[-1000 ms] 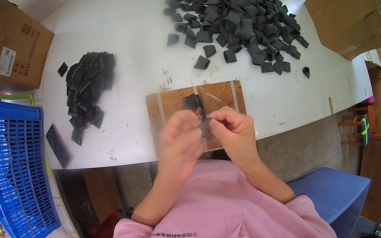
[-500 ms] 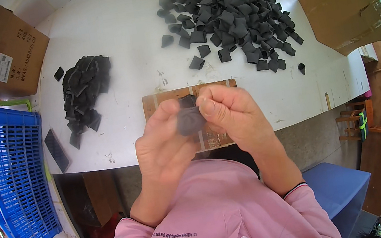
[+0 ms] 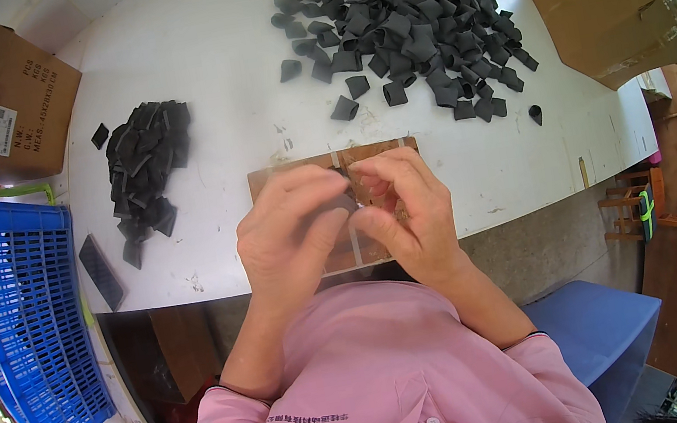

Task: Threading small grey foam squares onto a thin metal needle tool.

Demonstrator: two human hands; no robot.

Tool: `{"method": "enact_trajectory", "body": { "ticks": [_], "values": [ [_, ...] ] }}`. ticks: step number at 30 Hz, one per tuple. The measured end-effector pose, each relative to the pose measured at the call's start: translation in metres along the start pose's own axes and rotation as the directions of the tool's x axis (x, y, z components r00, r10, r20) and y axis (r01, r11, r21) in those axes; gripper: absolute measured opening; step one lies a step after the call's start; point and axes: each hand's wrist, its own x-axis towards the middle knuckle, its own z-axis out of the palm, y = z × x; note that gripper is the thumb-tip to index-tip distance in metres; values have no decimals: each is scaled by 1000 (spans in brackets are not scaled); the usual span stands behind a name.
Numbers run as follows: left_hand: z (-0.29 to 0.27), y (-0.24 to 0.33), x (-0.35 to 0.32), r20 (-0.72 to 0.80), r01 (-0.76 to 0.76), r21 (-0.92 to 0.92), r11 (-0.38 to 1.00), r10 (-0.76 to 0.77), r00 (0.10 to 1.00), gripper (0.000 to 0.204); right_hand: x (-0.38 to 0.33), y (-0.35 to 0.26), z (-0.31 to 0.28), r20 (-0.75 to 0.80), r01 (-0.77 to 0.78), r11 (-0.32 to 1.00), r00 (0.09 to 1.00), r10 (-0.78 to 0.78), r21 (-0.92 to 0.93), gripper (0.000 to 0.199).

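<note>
While our two hands meet over the wooden board [image 3: 297,174] at the near edge of the white table [image 3: 217,62], we pinch a small dark piece [image 3: 346,203] between them, raised just above the board. Our left hand [image 3: 293,232] has its fingers [image 3: 312,182] curled round the piece from the 9 o'clock side, and our right hand [image 3: 409,209] closes on it from 3 o'clock with fingertips [image 3: 367,167] pressed together, so both hands are clenched on the one piece, most of it hidden behind them. A second ago the hands sat lower and smaller in the head view, working close to the board; half a second ago the piece showed plainly between them as a flat dark square. Now the hands have drawn tighter and the piece is nearly covered, which we judge to mean it is being folded or pressed into shape rather than put down. At 12 to 1 o'clock from the board lies the big heap of black pieces [image 3: 405,15], many of them rolled or open like short sleeves. At 10 o'clock lies a smaller pile of flat black pieces [image 3: 145,162], with one long flat strip [image 3: 100,271] apart near the table's left edge. A blue crate [image 3: 24,323] stands off the table at 9 o'clock, and cardboard boxes sit at 10 o'clock [image 3: 2,101] and 2 o'clock [image 3: 606,1].
</note>
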Motion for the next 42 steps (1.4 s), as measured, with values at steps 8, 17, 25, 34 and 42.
{"method": "enact_trajectory", "body": {
  "ticks": [8, 17, 25, 34, 42],
  "values": [
    [0, 1, -11, -197, 108, -753, 649, -379, 904, 7, 5, -15, 12, -7, 221, 955, 974, -227, -197, 24],
    [-1, -1, -24, -148, 220, -641, 735, -399, 905, 9, 6, -2, 9, 145, 426, 819, 904, -402, -386, 18],
    [1, 11, -12, -132, 408, -439, 801, -506, 852, 11, 3, -2, 10, 130, 373, 827, 927, -352, -422, 16],
    [-14, -1, -3, 481, 433, -859, -272, -716, 506, 14, 8, -4, 11, 150, 410, 811, 911, -383, -417, 14],
    [-6, -35, -18, 423, 402, -896, -190, -646, 636, 12, 30, 0, -2, 221, 436, 849, 897, -383, -298, 9]
  ]
}}
